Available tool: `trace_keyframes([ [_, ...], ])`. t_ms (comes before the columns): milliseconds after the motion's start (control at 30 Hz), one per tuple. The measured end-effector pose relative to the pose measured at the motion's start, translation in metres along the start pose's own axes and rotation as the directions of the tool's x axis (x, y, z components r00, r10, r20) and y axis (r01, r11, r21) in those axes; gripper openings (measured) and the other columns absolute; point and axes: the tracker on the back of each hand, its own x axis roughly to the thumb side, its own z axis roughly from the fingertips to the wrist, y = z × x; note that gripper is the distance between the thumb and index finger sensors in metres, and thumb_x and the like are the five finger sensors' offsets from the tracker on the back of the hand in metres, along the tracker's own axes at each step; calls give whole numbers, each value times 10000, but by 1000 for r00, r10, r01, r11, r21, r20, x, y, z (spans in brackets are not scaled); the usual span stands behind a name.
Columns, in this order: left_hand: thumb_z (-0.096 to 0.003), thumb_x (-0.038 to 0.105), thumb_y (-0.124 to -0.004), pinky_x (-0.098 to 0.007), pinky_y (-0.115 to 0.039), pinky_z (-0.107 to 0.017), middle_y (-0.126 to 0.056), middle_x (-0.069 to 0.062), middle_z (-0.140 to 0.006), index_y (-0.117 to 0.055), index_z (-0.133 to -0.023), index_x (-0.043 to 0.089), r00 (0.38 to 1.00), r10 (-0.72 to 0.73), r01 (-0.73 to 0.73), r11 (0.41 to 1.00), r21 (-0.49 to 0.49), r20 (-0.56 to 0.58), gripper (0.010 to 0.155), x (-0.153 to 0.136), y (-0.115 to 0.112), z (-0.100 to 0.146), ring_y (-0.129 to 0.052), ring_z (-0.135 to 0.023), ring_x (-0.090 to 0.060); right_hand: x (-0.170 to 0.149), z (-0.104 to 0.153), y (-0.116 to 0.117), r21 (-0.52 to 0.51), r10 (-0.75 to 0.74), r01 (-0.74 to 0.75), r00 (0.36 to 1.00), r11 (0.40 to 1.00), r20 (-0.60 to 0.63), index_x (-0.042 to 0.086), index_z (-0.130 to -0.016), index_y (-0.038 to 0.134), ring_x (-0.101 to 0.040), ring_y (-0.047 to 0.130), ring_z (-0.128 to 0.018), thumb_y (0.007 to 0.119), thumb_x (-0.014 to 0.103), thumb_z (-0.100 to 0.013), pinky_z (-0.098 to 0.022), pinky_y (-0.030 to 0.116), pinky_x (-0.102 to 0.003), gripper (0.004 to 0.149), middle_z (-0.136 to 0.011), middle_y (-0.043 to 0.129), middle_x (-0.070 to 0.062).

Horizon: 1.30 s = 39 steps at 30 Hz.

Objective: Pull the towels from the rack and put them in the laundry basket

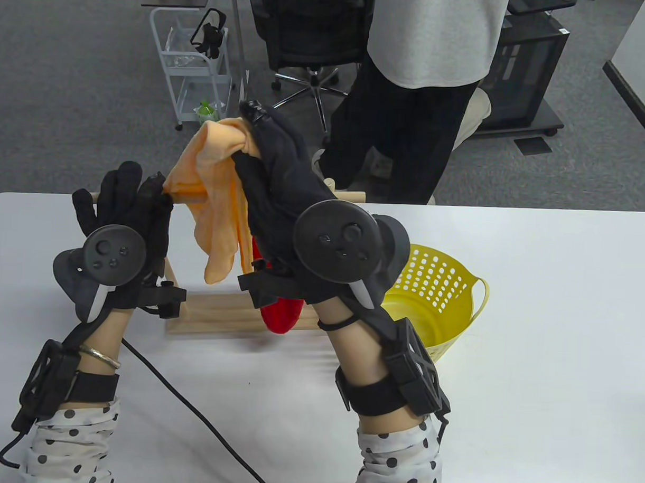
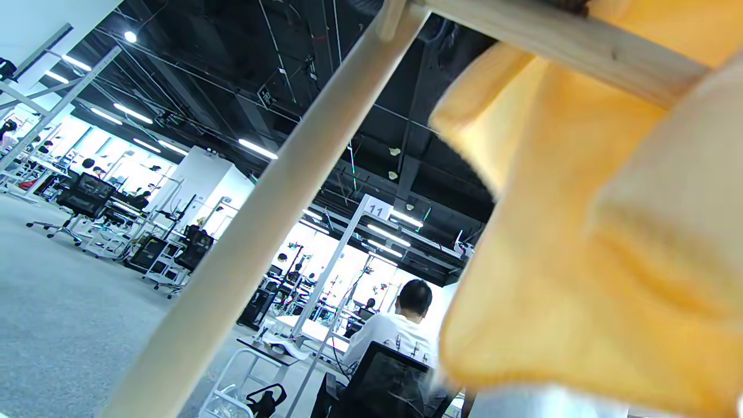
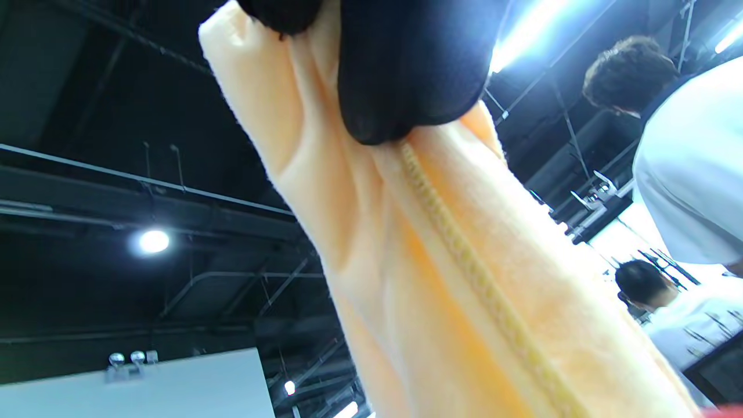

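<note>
With the right hand [image 1: 275, 160] pinching the orange towel [image 1: 218, 195], lift it clear of the rack [image 1: 235, 315] that the open left hand [image 1: 125, 213] steadies, then carry it to the basket [image 1: 437, 293].

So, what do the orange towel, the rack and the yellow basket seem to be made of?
Orange towel: soft fuzzy cloth, probably terry or microfibre; it folds limply and has a stitched hem.
Rack: pale bare wood, matt, with faint grain on its rods.
Yellow basket: most likely moulded plastic, slightly glossy, with rows of punched holes.
</note>
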Motion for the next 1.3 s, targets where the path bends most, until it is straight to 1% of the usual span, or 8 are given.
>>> trace_keyframes([
  [167, -650, 555, -473, -492, -39, -921, -440, 74, -1311, -680, -1148, 295, 1000, 0, 0, 1000, 0, 0, 598, 0, 0, 0, -349, -1226, -170, 5, -1, -44, -103, 44, -41, 999, 994, 24, 275, -1106, 554, -98, 985, -792, 650, 367, -621, -613, 887, -218, 503, -1119, 622, -49],
  [400, -651, 555, -470, -492, -37, -921, -436, 73, -1312, -677, -1149, 294, 1000, 1, -1, 1000, 6, -6, 599, 1, -1, -1, -345, -1226, -170, 7, 3, -102, -241, 129, -116, 991, 964, 40, 272, -1111, 545, -105, 973, -808, 643, 366, -624, -628, 877, -225, 506, -1124, 612, -56],
  [600, -651, 555, -468, -490, -34, -920, -431, 74, -1312, -673, -1150, 297, 1000, 1, -1, 1000, 7, -8, 598, 2, -2, -1, -341, -1226, -168, -1, 12, -133, -315, 264, -245, 965, 917, 16, 261, -1114, 544, -115, 968, -809, 644, 362, -626, -630, 868, -242, 509, -1123, 612, -69],
  [767, -650, 556, -465, -490, -35, -920, -433, 73, -1311, -672, -1149, 299, 1000, -4, 4, 1000, 7, -7, 598, 1, -2, -1, -341, -1226, -168, -20, 21, -151, -395, 392, -378, 919, 838, -47, 244, -1122, 526, -145, 944, -835, 636, 355, -630, -652, 847, -267, 517, -1133, 578, -91],
  [867, -651, 556, -464, -491, -37, -920, -430, 74, -1311, -671, -1149, 298, 1000, -6, 6, 1000, 8, -6, 598, 1, -2, 0, -343, -1225, -169, -31, 25, -156, -399, 420, -413, 904, 819, -74, 235, -1128, 513, -159, 936, -841, 634, 351, -631, -657, 840, -280, 524, -1136, 568, -100],
  [1000, -651, 556, -461, -491, -35, -919, -429, 74, -1312, -666, -1151, 299, 1000, -7, 7, 1000, 10, -6, 598, 2, -2, 0, -337, -1227, -168, -52, 33, -153, -347, 449, -460, 886, 817, -116, 238, -1129, 516, -170, 933, -844, 636, 352, -630, -659, 837, -289, 525, -1138, 567, -101],
  [1100, -651, 556, -461, -491, -34, -919, -427, 74, -1312, -669, -1149, 298, 1000, -8, 8, 1000, 11, -7, 598, 2, -2, 0, -340, -1226, -168, -77, 41, -145, -301, 462, -489, 872, 819, -161, 237, -1131, 513, -172, 930, -848, 635, 355, -631, -662, 835, -292, 529, -1141, 562, -103],
  [1300, -651, 557, -459, -491, -34, -919, -425, 73, -1312, -664, -1151, 299, 1000, -10, 10, 1000, 11, -7, 599, 2, -2, 0, -338, -1226, -168, -128, 59, -119, -174, 421, -468, 873, 867, -247, 229, -1134, 508, -179, 928, -850, 633, 354, -630, -664, 831, -298, 534, -1140, 555, -112],
])
